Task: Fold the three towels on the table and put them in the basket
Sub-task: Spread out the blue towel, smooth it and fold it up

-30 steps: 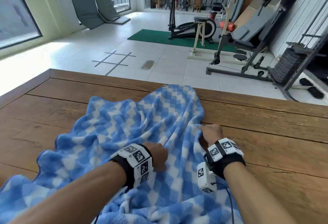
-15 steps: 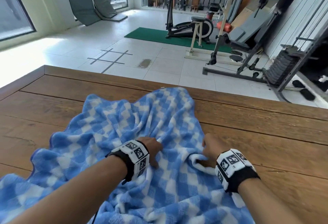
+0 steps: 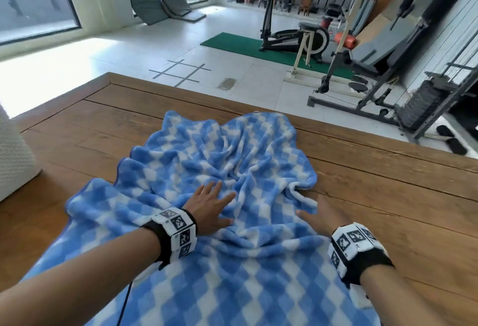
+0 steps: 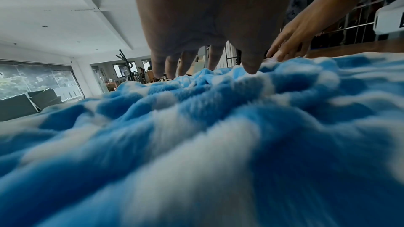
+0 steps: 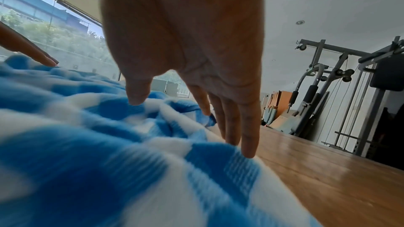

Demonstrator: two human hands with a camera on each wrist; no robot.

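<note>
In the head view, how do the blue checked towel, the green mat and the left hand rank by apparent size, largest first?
1. Blue checked towel
2. Green mat
3. Left hand

The mat lies far away on the floor, so it only looks small; the last two are close.

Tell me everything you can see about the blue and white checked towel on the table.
The towel is a fluffy, fleece-like cloth in a blue and white check. It lies spread open but rumpled on the wooden table, unfolded, with wrinkles bunched near its middle and its near end running out of the head view. The left hand rests flat on it with fingers spread; the right hand lies with straight fingers along its right edge.
</note>
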